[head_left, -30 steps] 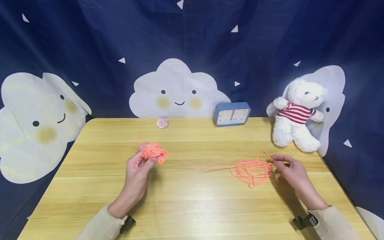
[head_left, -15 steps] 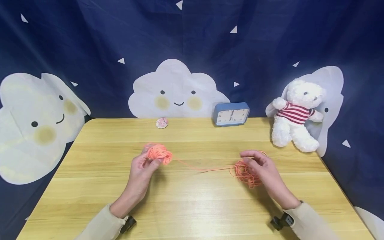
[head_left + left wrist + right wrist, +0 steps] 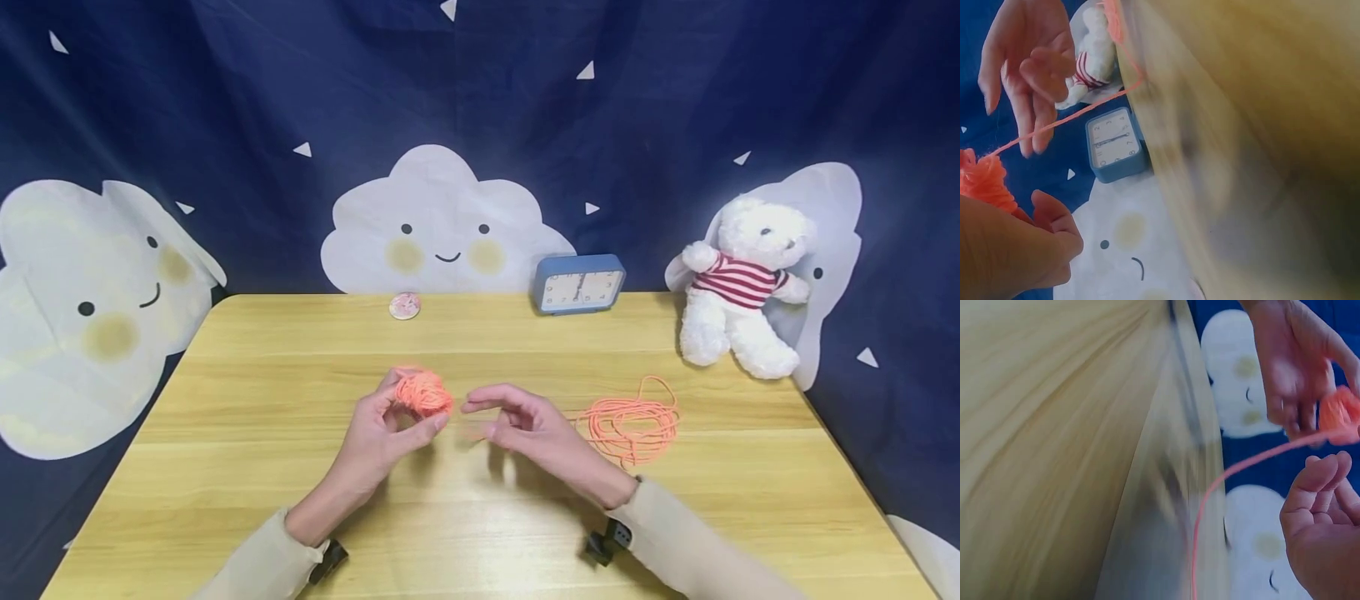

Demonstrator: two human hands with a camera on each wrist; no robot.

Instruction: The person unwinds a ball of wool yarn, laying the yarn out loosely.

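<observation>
In the head view my left hand [image 3: 375, 433] holds a small wound ball of orange yarn [image 3: 424, 393] between thumb and fingers, above the table. Close to its right is my right hand [image 3: 543, 429], its fingers partly extended toward the ball and apart from it. A loose coil of the same yarn [image 3: 645, 408] lies on the table, to the right of that hand. One strand [image 3: 1072, 117] leaves the ball and passes across the right hand's fingers in the left wrist view. The right wrist view shows this strand [image 3: 1241, 464] sagging past the right fingertips, with no clear pinch on it.
Along the back edge of the wooden table [image 3: 480, 533] are a round pink-and-white disc [image 3: 405, 306] and a blue clock [image 3: 579, 285]. A white teddy bear [image 3: 738, 283] in a striped shirt sits at the back right. A dark blue cloud-print curtain [image 3: 480, 100] hangs behind.
My right hand has swung left from the loose coil to beside the ball, uncovering the coil. The left hand has shifted slightly right with the ball, which has turned.
</observation>
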